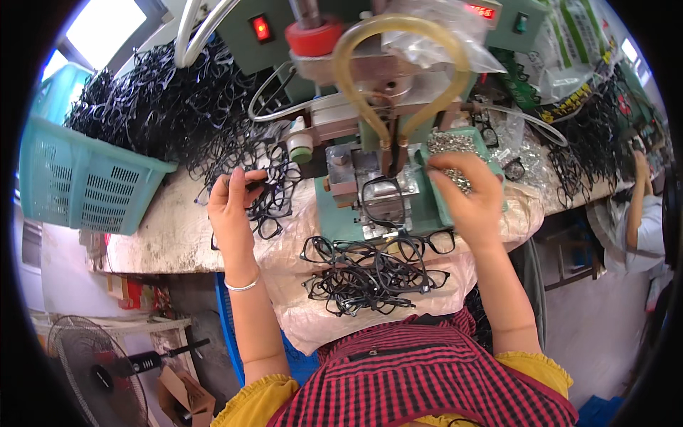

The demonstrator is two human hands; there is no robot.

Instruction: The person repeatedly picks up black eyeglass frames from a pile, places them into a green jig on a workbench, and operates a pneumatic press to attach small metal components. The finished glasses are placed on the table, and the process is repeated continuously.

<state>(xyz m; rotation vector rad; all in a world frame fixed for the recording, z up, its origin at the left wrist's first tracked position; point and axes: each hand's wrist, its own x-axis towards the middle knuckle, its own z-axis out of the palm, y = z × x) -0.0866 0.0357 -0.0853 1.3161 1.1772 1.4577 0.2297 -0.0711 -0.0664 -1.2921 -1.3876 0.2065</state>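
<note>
My left hand hangs over a pile of dark eyeglass frames, its fingers bent but apart. Dark frames show in the gap between them. My right hand reaches over a green tray of small metal parts, fingertips drawn together at the parts. What they pinch is too small to make out. Between my hands, one black eyeglass frame sits at the metal fixture of a bench machine. Closer to me, a heap of black eyeglass frames lies on a pale cloth.
A yellowish hose loops above the fixture. A large heap of dark frames and a teal basket stand at left. Plastic bags and more frames lie at right. Another person sits far right; a fan stands lower left.
</note>
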